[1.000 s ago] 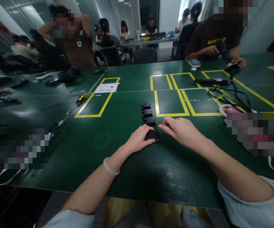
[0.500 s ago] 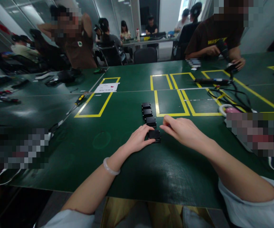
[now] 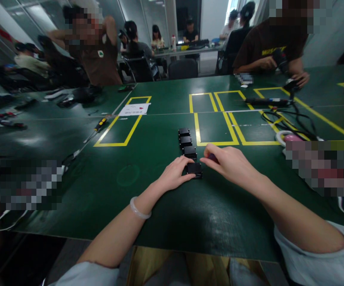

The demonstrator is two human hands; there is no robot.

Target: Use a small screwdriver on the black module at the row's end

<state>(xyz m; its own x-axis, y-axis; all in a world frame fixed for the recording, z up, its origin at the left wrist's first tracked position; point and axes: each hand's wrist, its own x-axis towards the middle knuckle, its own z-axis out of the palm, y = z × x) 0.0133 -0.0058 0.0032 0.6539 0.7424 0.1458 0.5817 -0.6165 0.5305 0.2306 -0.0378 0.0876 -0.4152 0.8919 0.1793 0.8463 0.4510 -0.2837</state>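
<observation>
My left hand [image 3: 176, 173] grips the nearest small black rectangular block [image 3: 194, 169] between thumb and fingers, resting on the green table. Close to its right side, my right hand [image 3: 224, 159] is closed with thumb and forefinger pinched. Something dark shows inside its curled fingers, too hidden to name. Beyond the held block, three similar black blocks, a near one [image 3: 189, 151], a middle one [image 3: 185, 140] and a far one [image 3: 184, 131], lie in a row leading away from me. Small light spots mark their corners.
Yellow tape rectangles [image 3: 216, 143] mark the green table [image 3: 166, 222]. To the left lie a yellow-and-black screwdriver [image 3: 100, 124] and a paper sheet [image 3: 134, 109]. Black cables [image 3: 301, 119] lie to the right. Across the table, a co-worker [image 3: 270, 51] holds a dark tool.
The fingers of my right hand have shifted slightly, and more of the dark thing inside them shows. My left hand stays on the nearest block.
</observation>
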